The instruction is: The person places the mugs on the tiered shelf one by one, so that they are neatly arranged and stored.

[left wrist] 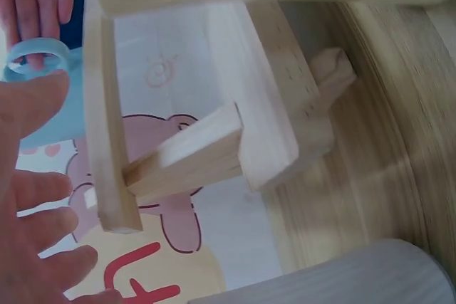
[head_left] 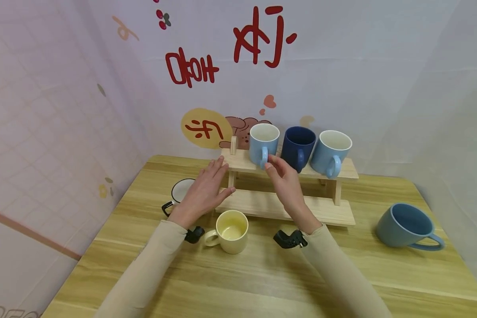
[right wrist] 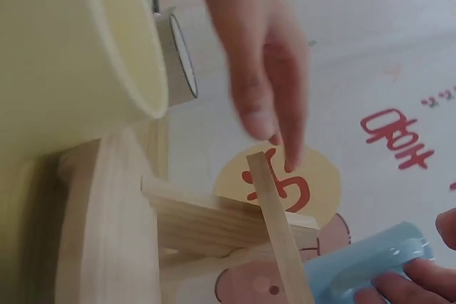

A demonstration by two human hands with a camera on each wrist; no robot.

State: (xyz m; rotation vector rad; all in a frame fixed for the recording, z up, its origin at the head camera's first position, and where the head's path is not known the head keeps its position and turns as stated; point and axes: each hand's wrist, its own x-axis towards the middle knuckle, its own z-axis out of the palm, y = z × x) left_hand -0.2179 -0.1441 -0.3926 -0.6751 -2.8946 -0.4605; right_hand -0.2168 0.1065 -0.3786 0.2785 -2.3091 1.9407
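My right hand (head_left: 288, 183) is at the handle of the left light-blue mug (head_left: 258, 140), its thumb and fingertips curled at that handle. The mug stands upright on the top board of a two-tier wooden rack (head_left: 238, 160). My left hand (head_left: 204, 187) is spread beside the rack's left end, palm down and holding nothing. In the left wrist view its fingers (left wrist: 46, 227) are apart, and a right-hand finger shows inside the handle ring. A dark-blue mug (head_left: 298, 143) and a second light-blue mug (head_left: 330, 152) stand farther right on the same board.
A yellow mug (head_left: 232, 234) stands on the table in front of the rack. A white mug with a black rim (head_left: 181, 191) is partly hidden behind my left forearm. At the far right stands a wide grey-blue cup (head_left: 401, 227). The rack's lower board (head_left: 258, 204) carries no mug.
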